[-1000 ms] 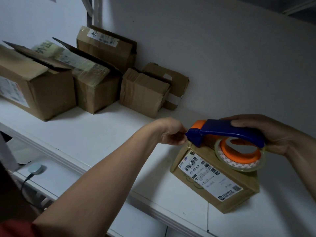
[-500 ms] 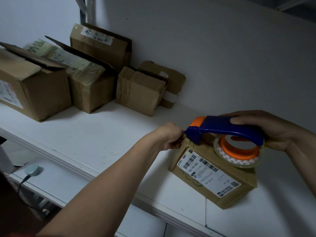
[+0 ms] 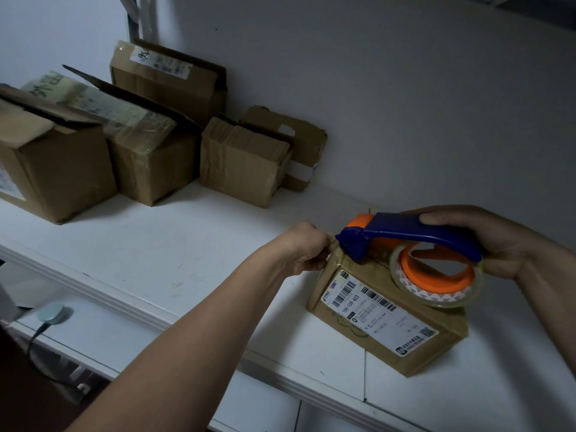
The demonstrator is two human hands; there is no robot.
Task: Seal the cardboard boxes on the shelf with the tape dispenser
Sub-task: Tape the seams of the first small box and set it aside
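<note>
A small cardboard box with a white barcode label lies on the white shelf near its front edge. My right hand grips the blue handle of the tape dispenser, whose orange spool carries a clear tape roll. The dispenser's nose rests on the box's top left corner. My left hand is curled at that same corner and pinches the tape end against the box's left side.
Several other cardboard boxes stand along the wall at the back left of the shelf, some with open flaps. A lower shelf holds a small round grey device with a cable. The wall is close behind the box.
Both hands and the dispenser have kept their place on the box; only the camera view has shifted slightly.
</note>
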